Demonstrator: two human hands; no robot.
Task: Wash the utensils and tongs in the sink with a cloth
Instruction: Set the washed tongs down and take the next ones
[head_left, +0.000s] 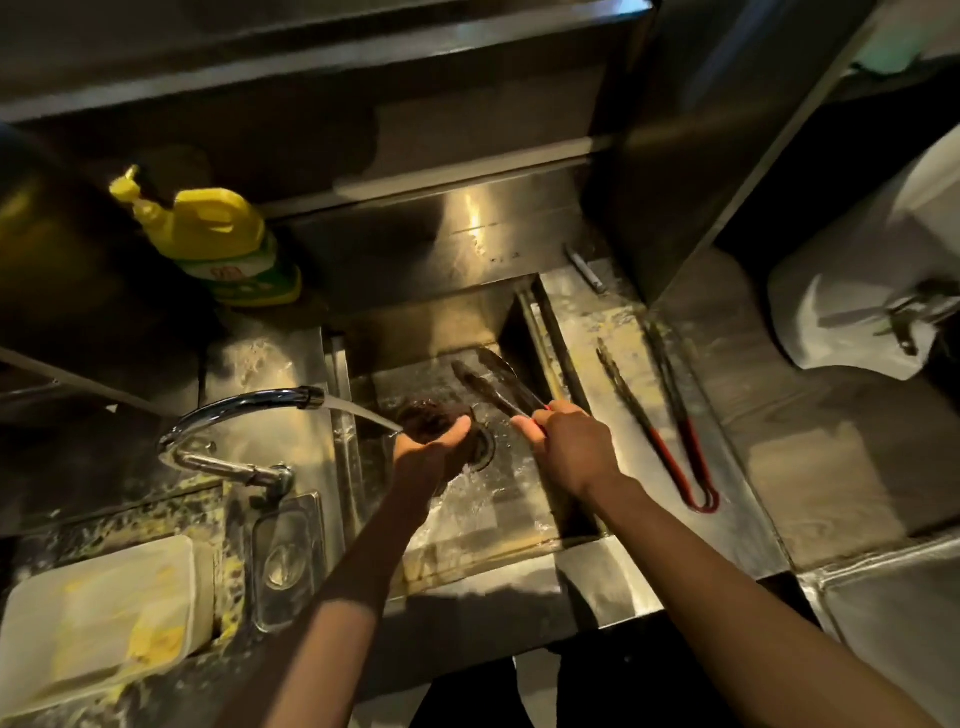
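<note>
Over the steel sink (441, 322), my left hand (431, 454) holds a dark cloth (428, 418) under the stream from the tap (244, 410). My right hand (571, 447) grips a pair of metal tongs (493, 384) by their red handle end; the tong tips point up and away over the basin. A second pair of tongs with red handles (670, 431) lies on the wet counter to the right of the sink. A small dark utensil (584, 267) lies farther back on that counter.
A yellow detergent bottle (218, 239) stands at the back left. A white tray (98, 618) with yellow residue sits at the front left, beside a small steel lid (283, 561). A white basin (857, 291) is at the far right. Water runs over the drain (485, 452).
</note>
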